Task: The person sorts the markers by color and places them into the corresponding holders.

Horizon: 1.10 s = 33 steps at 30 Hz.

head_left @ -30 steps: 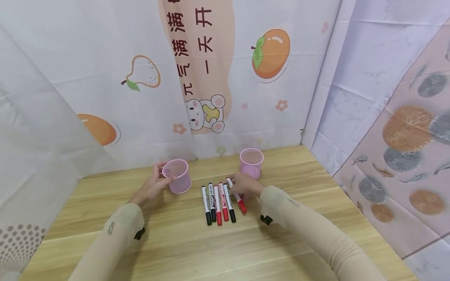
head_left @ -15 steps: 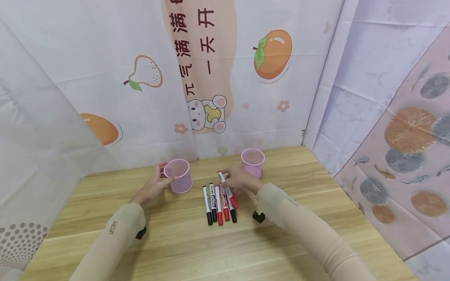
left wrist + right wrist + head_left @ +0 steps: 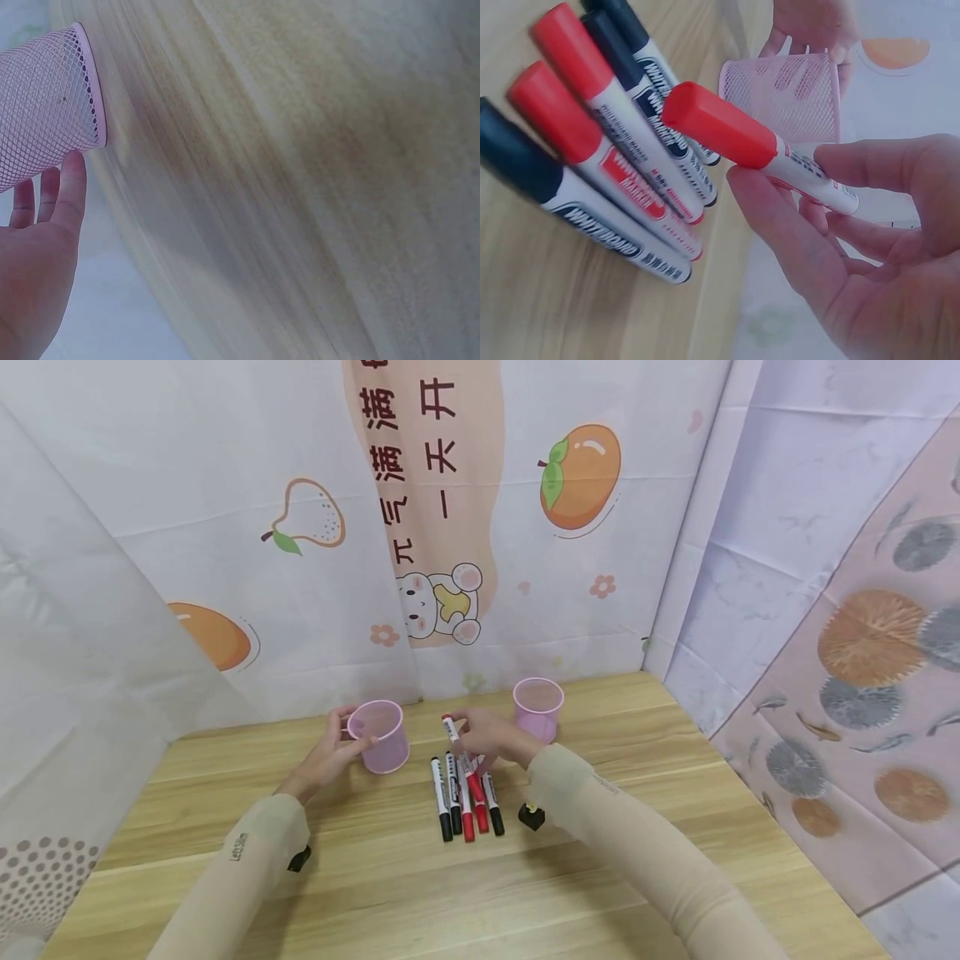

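Observation:
In the head view, my left hand (image 3: 327,758) holds a pink mesh pen cup (image 3: 387,753), thumb on the near side and fingers behind it. The left wrist view shows those fingers against the mesh of the cup (image 3: 45,105). My right hand (image 3: 491,732) pinches a red-capped whiteboard marker (image 3: 724,126) between thumb and fingers, tilted over a row of markers. In that row lie black-capped markers (image 3: 525,161) and red-capped ones (image 3: 574,52), side by side on the wooden table, partly hidden by the right hand in the head view.
A second pink mesh pen cup (image 3: 537,723) stands at the back, right of the markers. The wooden table (image 3: 390,893) meets a printed curtain (image 3: 337,635) at its back edge. Another patterned cloth (image 3: 847,710) hangs along the right side.
My right hand has lifted the red-capped marker from the row's right end and carried it left over the other markers. The left hand stays on its cup.

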Motion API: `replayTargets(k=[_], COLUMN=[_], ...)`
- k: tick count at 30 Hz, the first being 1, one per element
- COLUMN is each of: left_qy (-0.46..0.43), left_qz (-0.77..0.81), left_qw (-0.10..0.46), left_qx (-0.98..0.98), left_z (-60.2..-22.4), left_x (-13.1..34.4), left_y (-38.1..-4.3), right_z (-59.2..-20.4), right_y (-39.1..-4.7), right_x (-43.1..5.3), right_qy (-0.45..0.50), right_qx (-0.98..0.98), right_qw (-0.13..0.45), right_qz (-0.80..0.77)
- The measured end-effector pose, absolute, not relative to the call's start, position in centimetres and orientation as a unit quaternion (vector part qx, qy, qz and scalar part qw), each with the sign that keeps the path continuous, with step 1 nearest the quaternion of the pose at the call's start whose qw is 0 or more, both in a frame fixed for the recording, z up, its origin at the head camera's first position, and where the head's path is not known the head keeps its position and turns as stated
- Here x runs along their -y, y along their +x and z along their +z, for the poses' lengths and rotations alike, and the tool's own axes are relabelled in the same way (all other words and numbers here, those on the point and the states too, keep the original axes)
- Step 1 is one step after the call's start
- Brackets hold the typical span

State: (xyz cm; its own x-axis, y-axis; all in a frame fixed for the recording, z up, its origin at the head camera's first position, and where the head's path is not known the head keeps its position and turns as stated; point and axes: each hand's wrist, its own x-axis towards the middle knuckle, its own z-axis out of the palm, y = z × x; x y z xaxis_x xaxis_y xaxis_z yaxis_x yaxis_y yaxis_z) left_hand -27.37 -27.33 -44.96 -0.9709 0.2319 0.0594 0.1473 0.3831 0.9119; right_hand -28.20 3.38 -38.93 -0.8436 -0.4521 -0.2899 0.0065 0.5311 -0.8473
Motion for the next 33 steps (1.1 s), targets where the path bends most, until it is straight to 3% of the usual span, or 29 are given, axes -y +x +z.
replayTargets(k=[11,33], left_qy=[0.115,0.117], left_qz=[0.546,0.537], left_qw=[0.043,0.035], left_qx=[-0.829,-0.835], left_z=[-44.7,-44.8], left_x=[27.1,27.4], left_y=[-27.0,-27.4], right_z=[-37.6,-35.8], right_y=[-28.9,-29.3], right_x=[-2.6,1.7], right_qy=[-0.144,-0.134], right_qx=[-0.831,-0.765], right_qw=[0.25,0.185], right_qz=[-0.476,-0.602])
